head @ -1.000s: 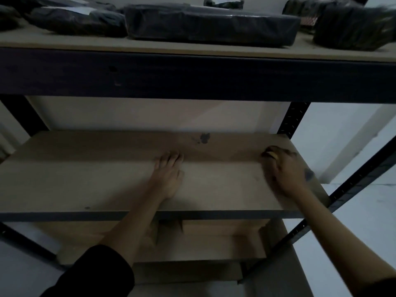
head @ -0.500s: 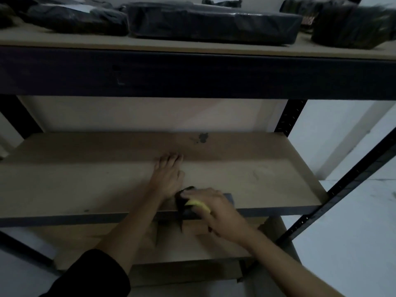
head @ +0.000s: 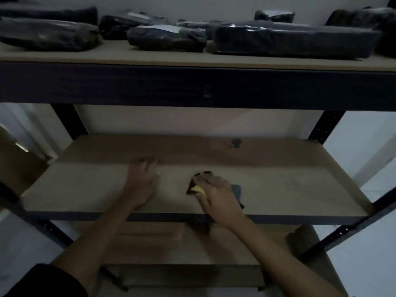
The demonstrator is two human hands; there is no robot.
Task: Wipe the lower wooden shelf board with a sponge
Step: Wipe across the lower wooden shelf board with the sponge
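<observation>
**Mid-wipe on the shelf board, sponge near the front edge**

Nearest the camera, two bare forearms reach up and over the front lip of the lower shelf board [head: 289,183]. The right hand [head: 218,196] lies palm-down on the board just behind that lip, its fingers curled over a sponge [head: 198,189] and pressing it flat to the wood; a yellow corner and a dark scouring face show at the thumb side, and a grey edge pokes out on the far side of the hand (whether that is part of the same sponge I cannot tell). The left hand [head: 142,179] rests on the board a little to the left, palm down, fingers loosely spread and blurred at the tips, holding nothing; it seems to serve as a brace.

I judge the wiping stroke itself to be in hand, with the sponge roughly mid-board and toward the front. Farther back, close to the rear edge and right of centre, a dark stain [head: 236,142] sits on the wood, well apart from the sponge. The next move probably calls for carrying the sponge backward and slightly right under steady pressure, then scrubbing over that mark, while the left hand steadies the reach.

Above and beyond, the upper shelf [head: 107,54] carries several dark wrapped parcels [head: 295,40].
</observation>
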